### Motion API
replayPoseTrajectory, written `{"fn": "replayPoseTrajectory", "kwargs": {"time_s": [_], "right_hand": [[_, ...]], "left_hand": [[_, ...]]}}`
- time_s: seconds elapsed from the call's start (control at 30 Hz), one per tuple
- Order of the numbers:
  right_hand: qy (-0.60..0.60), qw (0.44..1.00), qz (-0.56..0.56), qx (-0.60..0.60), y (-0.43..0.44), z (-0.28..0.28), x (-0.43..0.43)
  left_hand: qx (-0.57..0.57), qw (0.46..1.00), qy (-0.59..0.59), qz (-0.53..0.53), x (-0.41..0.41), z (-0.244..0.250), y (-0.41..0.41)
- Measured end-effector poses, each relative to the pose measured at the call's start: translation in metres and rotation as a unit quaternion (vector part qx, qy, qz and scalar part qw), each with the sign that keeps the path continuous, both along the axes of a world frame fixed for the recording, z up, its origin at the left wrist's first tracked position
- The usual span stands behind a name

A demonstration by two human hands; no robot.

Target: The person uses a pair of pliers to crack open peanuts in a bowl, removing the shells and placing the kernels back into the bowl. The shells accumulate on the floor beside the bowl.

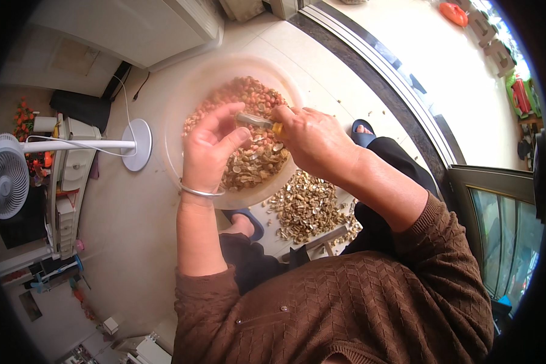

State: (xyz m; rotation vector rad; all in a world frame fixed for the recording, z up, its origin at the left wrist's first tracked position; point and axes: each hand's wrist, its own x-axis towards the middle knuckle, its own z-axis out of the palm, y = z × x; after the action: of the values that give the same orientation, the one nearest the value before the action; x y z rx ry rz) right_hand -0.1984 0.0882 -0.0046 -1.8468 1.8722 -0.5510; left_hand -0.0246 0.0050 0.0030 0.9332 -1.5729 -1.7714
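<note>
A wide, pale plastic basin (173, 98) stands on the floor before me, holding reddish shelled peanuts (250, 91) at its far side and peanuts in their shells (255, 168) nearer me. Over the basin, my right hand (316, 136) grips a tool with a yellow handle (278, 129) and a metal end (255, 120); it looks like pliers, but its full form is hidden. My left hand (214, 141), with a silver bangle at the wrist, is beside the metal end, thumb and fingers curved. Whether a peanut is between its fingertips cannot be told.
A heap of peanut shells (305, 209) lies on the tiled floor between my slippered feet. At the left stands a white fan (4, 175) with a round base (136, 144). A sliding door track (382, 77) runs at the right, and a white cabinet (154, 32) stands beyond the basin.
</note>
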Motion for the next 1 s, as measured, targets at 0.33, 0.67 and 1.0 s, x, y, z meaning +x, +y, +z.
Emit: {"fn": "replayPoseTrajectory", "kwargs": {"time_s": [0.33,0.67,1.0], "right_hand": [[-0.071,0.995,0.039,0.063,-0.001,0.002,-0.002],[0.02,0.998,0.035,-0.047,0.003,0.0,-0.007],[-0.105,0.992,0.028,0.06,0.003,0.013,-0.002]], "left_hand": [[0.007,1.0,-0.002,-0.027,0.011,-0.002,-0.005],[-0.002,0.998,0.049,0.049,-0.004,-0.003,0.005],[0.133,0.98,0.14,0.04,0.004,-0.004,0.0]]}}
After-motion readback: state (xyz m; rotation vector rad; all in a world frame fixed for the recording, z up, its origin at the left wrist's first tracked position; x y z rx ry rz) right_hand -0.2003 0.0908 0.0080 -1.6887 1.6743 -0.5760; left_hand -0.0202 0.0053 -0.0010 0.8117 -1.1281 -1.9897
